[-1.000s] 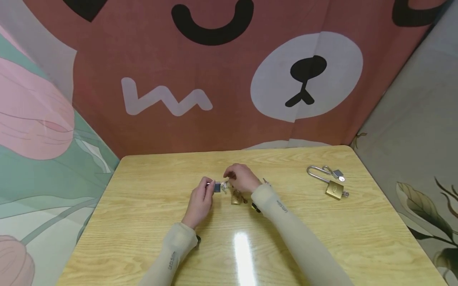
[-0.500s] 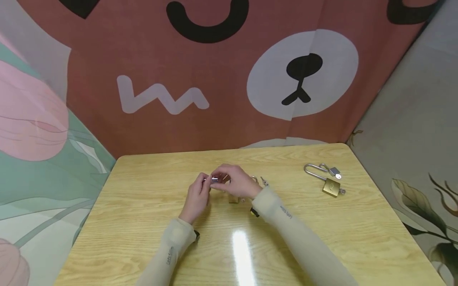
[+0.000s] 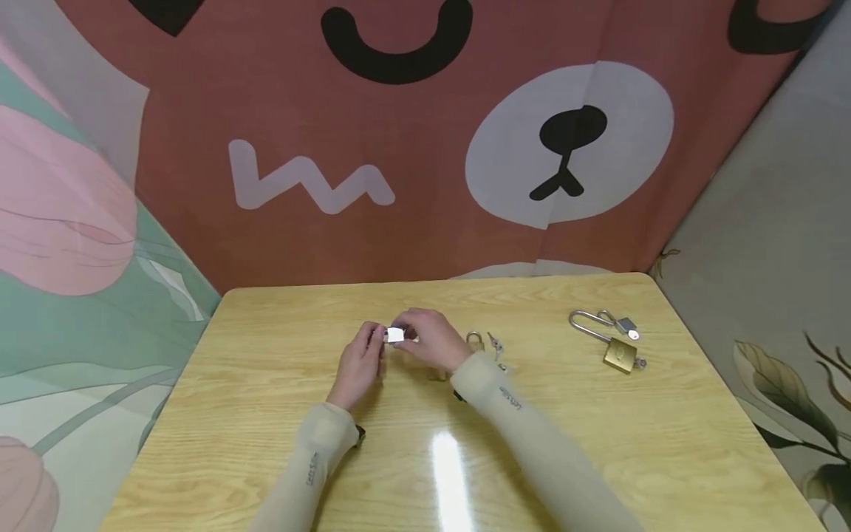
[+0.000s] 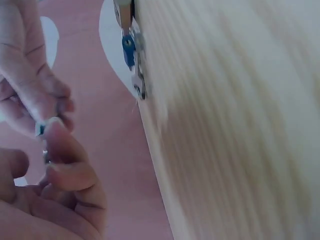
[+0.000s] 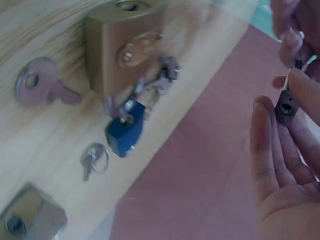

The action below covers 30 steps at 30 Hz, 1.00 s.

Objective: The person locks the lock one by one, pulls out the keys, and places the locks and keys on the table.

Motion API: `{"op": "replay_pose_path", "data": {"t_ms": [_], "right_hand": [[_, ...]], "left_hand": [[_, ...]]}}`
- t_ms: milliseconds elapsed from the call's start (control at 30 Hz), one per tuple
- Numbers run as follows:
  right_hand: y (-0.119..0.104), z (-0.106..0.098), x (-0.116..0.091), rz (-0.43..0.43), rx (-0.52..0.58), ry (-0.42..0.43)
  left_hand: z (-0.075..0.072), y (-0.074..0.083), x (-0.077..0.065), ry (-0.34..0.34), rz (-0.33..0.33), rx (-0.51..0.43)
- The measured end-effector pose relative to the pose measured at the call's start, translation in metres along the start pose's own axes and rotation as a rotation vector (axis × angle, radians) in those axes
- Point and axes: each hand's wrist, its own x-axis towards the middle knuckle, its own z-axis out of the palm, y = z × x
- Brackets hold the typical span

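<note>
Padlock (image 3: 395,335): small, held up between the two hands over the middle of the bench (image 3: 266,384), body toward the right hand, shackle end toward the left; the right wrist view shows the keyhole on its base
Left hand (image 3: 355,368): grip narrow, thumb and fingertips pinching the padlock at its shackle end
Right hand (image 3: 432,338): grip narrow, thumb and fingers round the padlock's body; whether a key sits among them, I cannot tell
Just below the right hand: a large brass padlock (image 5: 122,47) on the bench, a loose key (image 5: 47,85) lying apart beside it
Near that: a blue padlock (image 5: 124,132), keyhole showing, with ringed keys (image 5: 95,159) close by; this stretch is blurred in the right wrist view
Behind the right wrist: a brass shackle (image 3: 474,336), the lock below it partly hidden by the sleeve
Well apart, right side of bench: a long-shackled brass padlock (image 3: 620,356) lying flat, a small grey padlock (image 3: 626,325) near its shackle, a pale round tag (image 3: 634,335) beside the grey one
Sleeves (image 3: 532,421): cream, lettering printed near the cuffs
Backdrop (image 3: 299,251): reddish-brown cloth with a pale muzzle print
</note>
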Motion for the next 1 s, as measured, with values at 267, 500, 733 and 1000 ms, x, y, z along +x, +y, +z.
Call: {"op": "replay_pose_path", "data": {"t_ms": [267,500,733,1000], "right_hand": [[0.008,0.021,0.014,0.063,-0.091,-0.007],[0.007,0.034,0.022,0.135,-0.217,-0.032],[0.004,0.039,0.024,0.153,-0.278,-0.059],[0.008,0.044,0.022,0.152,-0.301,-0.049]], "left_hand": [[-0.005,-0.010,0.004,-0.031,-0.047,0.103],[-0.006,-0.012,0.004,-0.049,-0.075,0.196],[-0.008,-0.015,0.002,-0.079,-0.073,0.256],[-0.005,-0.017,0.004,-0.120,0.006,0.312]]}}
